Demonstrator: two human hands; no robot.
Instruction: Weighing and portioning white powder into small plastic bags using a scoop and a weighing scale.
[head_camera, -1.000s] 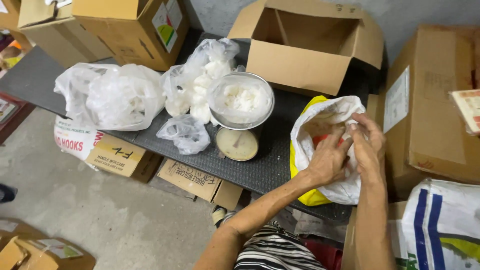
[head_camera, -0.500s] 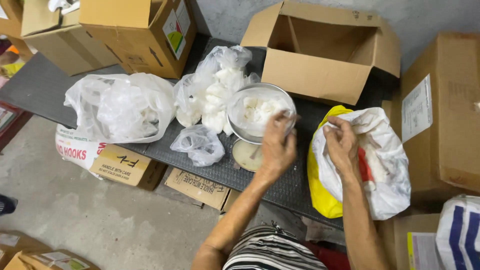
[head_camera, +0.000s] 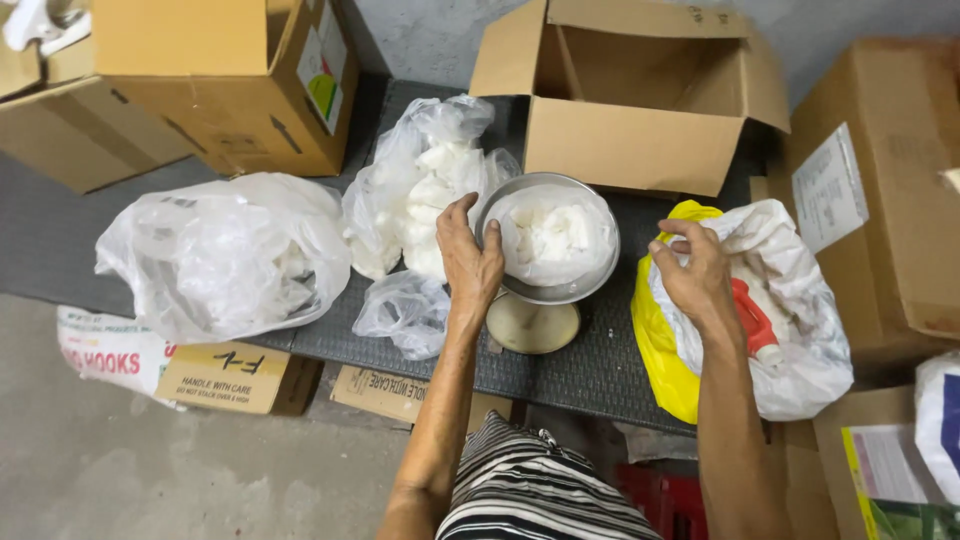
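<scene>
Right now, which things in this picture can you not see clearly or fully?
- Head view: the scale's dial lies under the metal bowl, unreadable.
- The red-handled object sits partly inside the white sack.
- The right hand covers the sack's opening.
- The left hand hides the bowl's near rim.

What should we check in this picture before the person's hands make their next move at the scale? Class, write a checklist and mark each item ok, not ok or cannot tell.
1. Metal bowl sits centred on the scale base: ok.
2. Left hand steadies the bowl at its rim: ok, fingers rest on the near-left edge.
3. White lumps stay inside the bowl, none spilled on the mat: ok.
4. Right hand has a grip on the white sack: ok, it pinches the sack's edge.
5. Scale dial readable: cannot tell, the bowl hides it.
6. Open cardboard box behind the bowl is empty: cannot tell.
</scene>
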